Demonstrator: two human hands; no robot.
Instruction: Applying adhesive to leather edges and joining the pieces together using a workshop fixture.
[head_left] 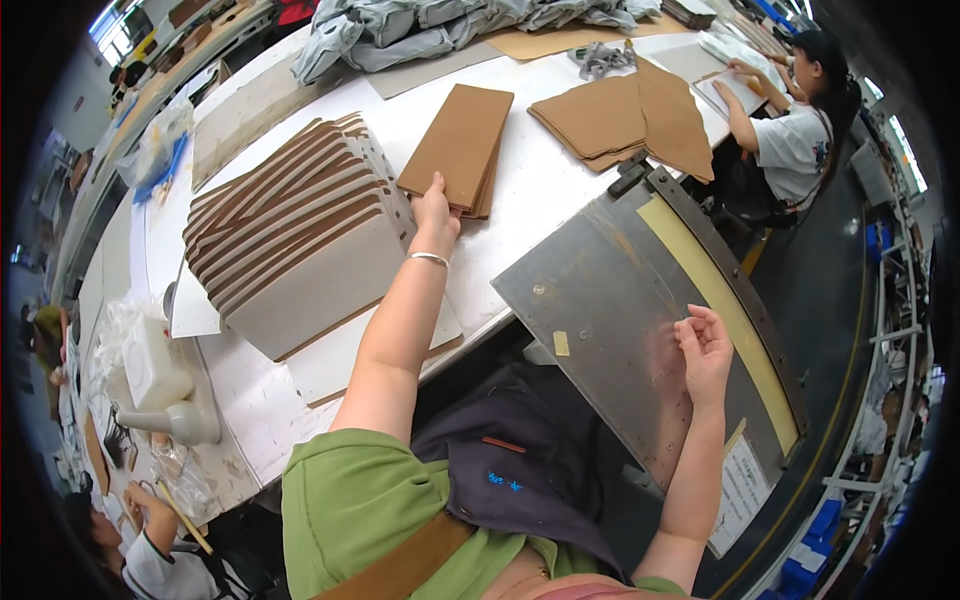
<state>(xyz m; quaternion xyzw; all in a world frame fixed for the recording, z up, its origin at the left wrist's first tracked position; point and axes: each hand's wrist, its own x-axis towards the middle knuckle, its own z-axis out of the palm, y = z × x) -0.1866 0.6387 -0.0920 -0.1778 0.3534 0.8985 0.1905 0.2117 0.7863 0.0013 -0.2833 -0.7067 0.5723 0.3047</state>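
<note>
A small pile of rectangular brown panels (462, 135) lies on the white table, slightly fanned. My left hand (435, 210) is closed on the near edge of this pile, arm stretched forward. Left of it stands a large stack of white-and-brown panels (340, 255) in staggered layers. Over the grey metal plate (590, 290) of a cutter-like machine, my right hand (706, 352) has its fingers curled and pinched together. Whatever may be between those fingertips is too small to make out. A yellow strip (715, 285) and a dark bar run along the plate's right edge.
More brown panels (595, 118) lie at the far right of the table. Grey fabric pieces (400, 35) are heaped at the back. A white plastic jug (155, 360) stands at the left. One co-worker (800, 140) sits far right, another (150, 540) lower left.
</note>
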